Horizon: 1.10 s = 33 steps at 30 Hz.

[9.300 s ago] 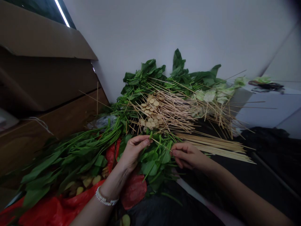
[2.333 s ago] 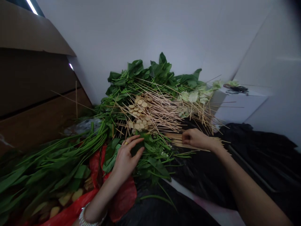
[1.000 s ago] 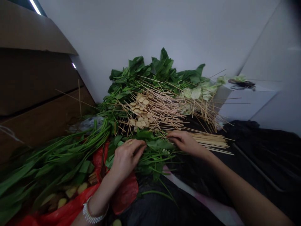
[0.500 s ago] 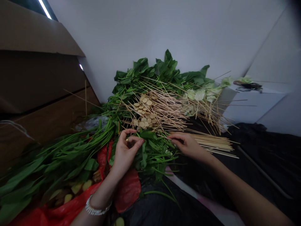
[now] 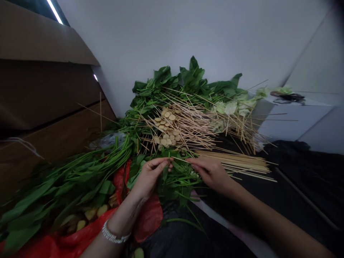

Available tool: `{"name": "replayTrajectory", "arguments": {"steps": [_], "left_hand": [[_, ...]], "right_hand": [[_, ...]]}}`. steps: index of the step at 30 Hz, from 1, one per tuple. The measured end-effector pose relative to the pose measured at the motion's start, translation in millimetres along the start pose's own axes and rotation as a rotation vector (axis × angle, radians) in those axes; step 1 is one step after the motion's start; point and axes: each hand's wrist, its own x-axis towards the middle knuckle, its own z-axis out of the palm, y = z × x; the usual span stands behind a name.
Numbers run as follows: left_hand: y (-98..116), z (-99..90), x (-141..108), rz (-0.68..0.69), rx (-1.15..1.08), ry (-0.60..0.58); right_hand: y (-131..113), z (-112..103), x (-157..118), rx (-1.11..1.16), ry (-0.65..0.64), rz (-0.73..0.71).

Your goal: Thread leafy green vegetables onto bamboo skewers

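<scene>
My left hand (image 5: 154, 175), with a silver bracelet at its wrist, pinches a green leafy stem (image 5: 169, 155) between thumb and fingers. From the right, my right hand (image 5: 211, 171) grips a thin wooden skewer (image 5: 180, 158), whose far end meets the stem at my left fingertips. Whether the point has gone through the stem, I cannot tell. Below both hands lies a heap of loose greens (image 5: 176, 186). Just beyond are skewers threaded with pale round slices (image 5: 167, 139). A bundle of bare skewers (image 5: 242, 163) lies beside my right hand.
Long-stemmed leafy greens (image 5: 61, 190) spread over a red plastic bag (image 5: 94, 229) on the left, with cut potato-like chunks (image 5: 90, 214) beneath. Skewered leaves (image 5: 188, 79) lean by the white wall. Pale cabbage-like skewers (image 5: 231, 107) are at back right. Black plastic (image 5: 199, 236) covers the front.
My left hand has moved slightly down and right, bringing the stem to the skewer's end. My right hand has shifted slightly down. The view has moved a little.
</scene>
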Motion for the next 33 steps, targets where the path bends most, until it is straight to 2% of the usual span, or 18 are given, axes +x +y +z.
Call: {"name": "replayTrajectory", "arguments": {"steps": [5,20,33], "left_hand": [[-0.8,-1.3,0.1,-0.033,-0.015,0.029],[0.7,0.4,-1.9,0.017,-0.011,0.058],[3.9,0.8,-4.3,0.08,0.198,0.107]], "right_hand": [[-4.4,0.3,-0.8,0.006,-0.003,-0.012],[-5.9,2.8,-1.9,-0.007,-0.03,0.001],[-9.2,6.8,-3.9,-0.069,-0.009,-0.046]]}}
